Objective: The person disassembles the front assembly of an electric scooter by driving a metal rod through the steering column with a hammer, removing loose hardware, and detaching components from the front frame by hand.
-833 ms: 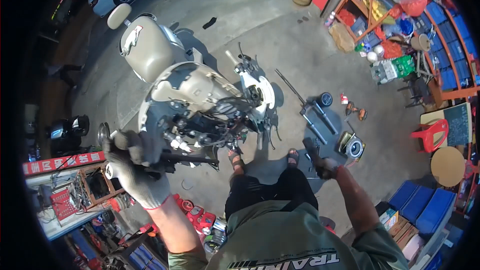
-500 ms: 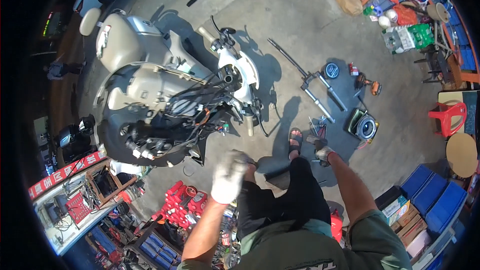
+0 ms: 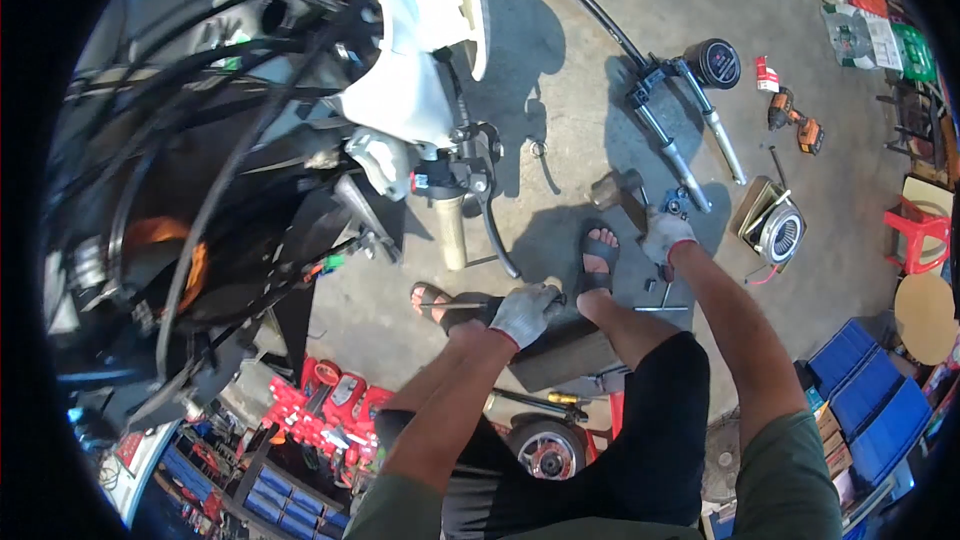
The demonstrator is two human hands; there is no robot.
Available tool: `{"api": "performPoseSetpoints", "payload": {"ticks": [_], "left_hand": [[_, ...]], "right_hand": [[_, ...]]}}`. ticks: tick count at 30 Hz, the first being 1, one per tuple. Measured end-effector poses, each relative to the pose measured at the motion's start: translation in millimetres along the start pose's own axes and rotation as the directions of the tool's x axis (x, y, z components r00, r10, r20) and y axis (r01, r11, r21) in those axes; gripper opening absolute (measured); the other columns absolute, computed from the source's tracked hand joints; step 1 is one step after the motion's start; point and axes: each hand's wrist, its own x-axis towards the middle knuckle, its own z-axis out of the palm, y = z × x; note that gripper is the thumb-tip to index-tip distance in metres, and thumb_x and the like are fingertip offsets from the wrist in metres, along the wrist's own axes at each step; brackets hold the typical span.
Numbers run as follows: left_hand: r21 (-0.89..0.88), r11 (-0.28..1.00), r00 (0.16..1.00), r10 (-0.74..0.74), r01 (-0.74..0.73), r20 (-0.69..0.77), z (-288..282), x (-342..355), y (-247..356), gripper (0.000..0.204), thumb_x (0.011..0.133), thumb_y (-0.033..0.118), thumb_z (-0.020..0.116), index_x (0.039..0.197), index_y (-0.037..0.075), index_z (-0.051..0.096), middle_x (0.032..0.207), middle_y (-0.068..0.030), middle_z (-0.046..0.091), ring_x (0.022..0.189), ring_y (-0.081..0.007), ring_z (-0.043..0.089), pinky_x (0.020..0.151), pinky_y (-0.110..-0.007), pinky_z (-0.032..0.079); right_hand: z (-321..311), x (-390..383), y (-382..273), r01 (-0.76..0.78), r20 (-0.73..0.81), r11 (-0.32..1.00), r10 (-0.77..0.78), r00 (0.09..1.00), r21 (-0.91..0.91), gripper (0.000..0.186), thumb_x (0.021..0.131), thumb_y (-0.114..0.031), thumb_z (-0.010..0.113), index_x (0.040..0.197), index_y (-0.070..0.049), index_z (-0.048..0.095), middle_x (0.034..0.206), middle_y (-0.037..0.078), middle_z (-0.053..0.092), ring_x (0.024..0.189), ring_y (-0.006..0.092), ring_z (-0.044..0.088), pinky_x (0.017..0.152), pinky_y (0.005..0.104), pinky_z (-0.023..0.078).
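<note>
Left hand, gloved, closed round thin metal rod pointing leftward. Right hand, gloved, low near floor, fingers partly curled at hammer-like tool; cannot tell whether gripped. Left: scooter, cream handlebar grip. Beyond right hand: front fork on concrete, round black tin beside it. Farther right: cordless drill, then red plastic stool.

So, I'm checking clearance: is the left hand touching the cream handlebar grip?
Apart: the head view shows floor between the left hand and the cream handlebar grip.
</note>
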Motion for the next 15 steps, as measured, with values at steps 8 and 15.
{"api": "performPoseSetpoints", "payload": {"ticks": [8,15], "left_hand": [[0.186,0.966,0.983,0.183,-0.181,0.010,80.7,104.6,-109.1,0.029,0.092,0.024,0.058,0.114,0.006,0.062,0.105,-0.0185,0.063,0.099,-0.0378,0.061,0.088,-0.047,0.049],[0.167,0.948,0.950,0.290,-0.270,-0.115,99.9,142.8,-151.6,0.053,0.080,-0.001,0.050,0.131,0.009,0.056,0.128,-0.0209,0.056,0.119,-0.0395,0.052,0.102,-0.044,0.043]], "right_hand": [[47.9,63.8,30.7,0.193,-0.277,0.973,-0.222,0.935,-0.127,0.063,0.080,-0.016,0.060,0.137,0.003,0.039,0.099,0.025,0.066,0.083,0.0384,0.069,0.071,0.0471,0.055],[126.5,93.6,30.0,0.198,-0.366,0.972,-0.141,0.920,0.124,0.070,0.078,-0.025,0.072,0.133,0.003,0.038,0.104,0.029,0.062,0.094,0.0420,0.066,0.078,0.0490,0.054]]}}
